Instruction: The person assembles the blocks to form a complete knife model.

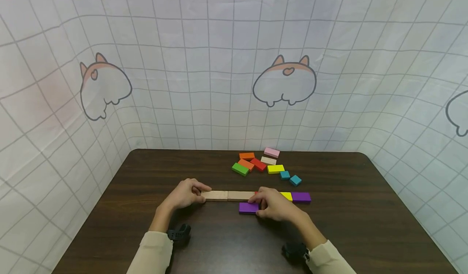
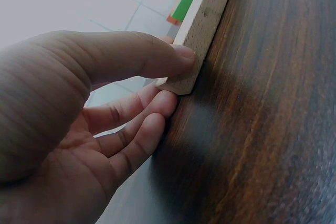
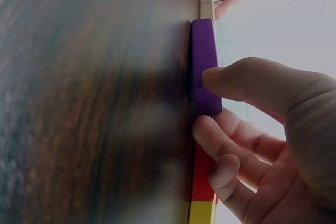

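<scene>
A row of blocks lies across the table: two plain wooden blocks at the left, then a red block [image 3: 203, 177], a yellow block [image 1: 287, 196] and a purple block [image 1: 301, 197] at the right end. My left hand [image 1: 186, 194] pinches the outer end of the leftmost wooden block [image 1: 215, 195], thumb on its near side. Another purple block [image 1: 248, 208] is in front of the row, its right end held between thumb and fingers of my right hand [image 1: 276, 205]. In the head view, that hand covers much of the red block.
Behind the row lie loose blocks: green [image 1: 240, 169], orange [image 1: 246, 156], red [image 1: 258, 164], pale wood [image 1: 268, 160], pink [image 1: 271, 152], yellow [image 1: 276, 169] and two small blue blocks [image 1: 295, 180]. The dark table [image 1: 146, 172] meets a white gridded curtain [image 1: 226, 83] at its back.
</scene>
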The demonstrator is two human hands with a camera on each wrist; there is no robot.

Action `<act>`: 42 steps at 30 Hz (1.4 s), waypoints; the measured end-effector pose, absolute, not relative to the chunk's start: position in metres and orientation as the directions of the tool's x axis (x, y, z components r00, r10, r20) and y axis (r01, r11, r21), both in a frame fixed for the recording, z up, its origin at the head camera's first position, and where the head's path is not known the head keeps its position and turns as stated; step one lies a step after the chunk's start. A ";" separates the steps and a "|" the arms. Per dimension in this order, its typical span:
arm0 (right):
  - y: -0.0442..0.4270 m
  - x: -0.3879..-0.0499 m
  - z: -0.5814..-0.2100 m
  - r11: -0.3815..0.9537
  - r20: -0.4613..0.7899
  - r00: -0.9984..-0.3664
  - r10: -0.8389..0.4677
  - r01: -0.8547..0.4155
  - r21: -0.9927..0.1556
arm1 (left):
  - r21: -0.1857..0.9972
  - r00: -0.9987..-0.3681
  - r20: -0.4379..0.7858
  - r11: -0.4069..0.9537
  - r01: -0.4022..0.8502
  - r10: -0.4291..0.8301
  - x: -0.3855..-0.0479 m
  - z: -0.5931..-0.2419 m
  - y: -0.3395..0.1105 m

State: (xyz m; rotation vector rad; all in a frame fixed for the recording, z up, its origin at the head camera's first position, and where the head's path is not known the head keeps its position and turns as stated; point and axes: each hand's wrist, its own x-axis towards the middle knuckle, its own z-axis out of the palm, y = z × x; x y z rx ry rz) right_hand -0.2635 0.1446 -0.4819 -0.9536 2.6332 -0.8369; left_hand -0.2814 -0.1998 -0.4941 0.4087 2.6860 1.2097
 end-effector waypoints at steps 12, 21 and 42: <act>0.145 -0.261 -0.482 0.641 0.002 -0.780 -0.626 -0.515 -0.569 | 0.757 -0.949 -0.042 0.630 0.173 0.312 -0.281 -0.494 -0.200; 0.144 -0.263 -0.487 0.635 0.051 -0.792 -0.608 -0.524 -0.568 | 0.754 -0.951 -0.042 0.634 0.172 0.307 -0.282 -0.495 -0.200; 0.137 -0.264 -0.487 0.695 0.028 -0.841 -0.541 -0.465 -0.548 | 0.759 -0.947 -0.039 0.626 0.180 0.319 -0.281 -0.493 -0.199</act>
